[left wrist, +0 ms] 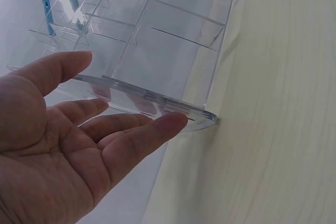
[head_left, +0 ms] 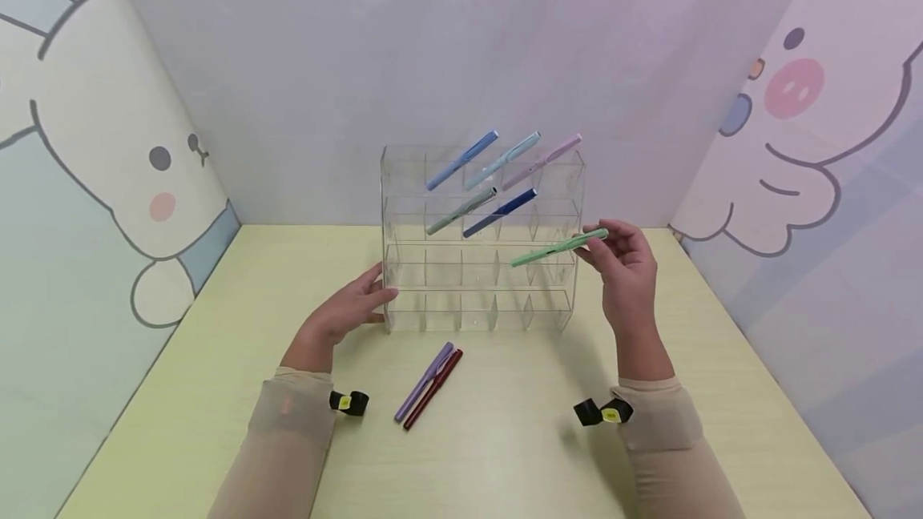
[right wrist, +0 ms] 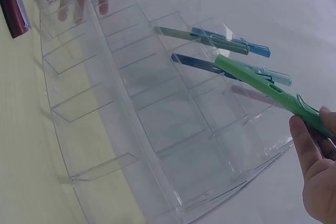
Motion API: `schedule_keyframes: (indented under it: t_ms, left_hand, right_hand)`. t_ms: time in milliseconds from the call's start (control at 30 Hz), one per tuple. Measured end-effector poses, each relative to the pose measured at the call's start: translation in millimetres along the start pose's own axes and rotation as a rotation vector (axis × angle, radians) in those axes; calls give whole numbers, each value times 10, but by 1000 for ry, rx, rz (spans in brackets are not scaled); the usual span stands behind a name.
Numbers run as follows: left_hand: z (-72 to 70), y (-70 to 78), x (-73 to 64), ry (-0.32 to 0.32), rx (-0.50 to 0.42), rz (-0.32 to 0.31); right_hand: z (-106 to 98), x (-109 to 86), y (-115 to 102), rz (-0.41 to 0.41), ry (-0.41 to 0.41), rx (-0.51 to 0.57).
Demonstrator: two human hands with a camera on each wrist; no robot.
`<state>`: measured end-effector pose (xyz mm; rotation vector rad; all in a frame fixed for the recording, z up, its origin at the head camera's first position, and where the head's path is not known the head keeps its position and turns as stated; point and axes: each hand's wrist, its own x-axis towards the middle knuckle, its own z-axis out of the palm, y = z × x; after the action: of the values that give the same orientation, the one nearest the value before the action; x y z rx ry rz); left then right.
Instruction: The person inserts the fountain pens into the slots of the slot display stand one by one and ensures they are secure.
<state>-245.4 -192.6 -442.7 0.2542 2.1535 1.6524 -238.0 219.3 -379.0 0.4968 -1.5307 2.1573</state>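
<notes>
My right hand point(head_left: 627, 267) pinches a light green pen point(head_left: 551, 251) near its clip end. The pen slants in front of the right part of a clear acrylic pen rack point(head_left: 443, 291), its far end overlapping the lower tiers in the head view. With extended, spread fingers, my left hand point(head_left: 349, 307) touches the rack's left side panel, the thumb by the front edge. Tilted in the top tier are a blue pen point(head_left: 462, 160), a pale blue pen point(head_left: 503, 160) and a lilac pen point(head_left: 542, 161). One tier lower lean a grey-green pen point(head_left: 461, 211) and a dark blue pen point(head_left: 501, 213).
On the pale wooden table point(head_left: 505, 455), in front of the rack, a purple pen point(head_left: 421, 387) and a dark red pen point(head_left: 434, 391) lie side by side. A plain curtain point(head_left: 469, 38) hangs behind, and panels printed with cartoon animals flank both sides.
</notes>
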Motion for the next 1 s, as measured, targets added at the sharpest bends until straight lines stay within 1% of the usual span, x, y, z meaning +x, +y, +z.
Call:
schedule_keyframes:
  t_ms: [100, 233, 333, 433, 633, 800, 1000]
  left_hand:
    - [-5, -13, -7, 3, 0, 5]
    - [-3, -16, -10, 6, 3, 10]
    - [-5, -6, -10, 4, 2, 15]
    - [-5, -6, -2, -1, -2, 21]
    - [4, -5, 1, 0, -11, 11]
    - [-4, -12, 17, -4, -3, 23]
    - [-11, -30, 30, -8, -2, 36]
  right_hand:
    - [-12, 36, 12, -23, 43, 32]
    - [-58, 89, 47, -27, 103, 76]
    - [-80, 149, 65, -27, 151, 93]
    - [-88, 224, 63, -36, 179, 91]
    - [-67, 416, 6, -71, 188, 99]
    - [-57, 558, -53, -110, 175, 81]
    - [-23, 642, -92, -120, 162, 64]
